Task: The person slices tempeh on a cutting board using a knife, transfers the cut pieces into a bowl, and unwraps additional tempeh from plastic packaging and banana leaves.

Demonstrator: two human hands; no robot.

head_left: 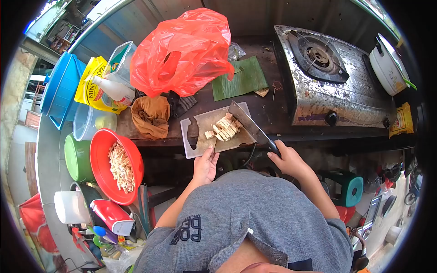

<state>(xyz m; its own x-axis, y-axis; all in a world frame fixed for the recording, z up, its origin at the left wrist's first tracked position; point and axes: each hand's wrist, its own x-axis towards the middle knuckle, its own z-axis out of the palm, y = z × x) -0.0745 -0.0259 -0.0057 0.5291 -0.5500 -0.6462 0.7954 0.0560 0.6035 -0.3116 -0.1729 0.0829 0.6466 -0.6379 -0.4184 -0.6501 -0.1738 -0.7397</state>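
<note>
My right hand point(287, 159) grips the black handle of a cleaver point(249, 123). Its broad blade slants up and left over the right side of a cutting board point(191, 148). Pale cut pieces of what looks like tempeh point(226, 128) sit in a cluster beside the blade, with one small piece apart on the left. At the board's front edge is my left hand point(205, 167), palm turned up and fingertips pinched together. Something thin and dark shows at those fingertips, too small to name.
A red bowl point(96, 159) of pale cut strips stands left. Behind the board are a brown cloth point(150, 117), a red plastic bag point(182, 50) and a banana leaf point(241, 82). A gas stove point(314, 102) is at right, with a white pot point(388, 68) beside it.
</note>
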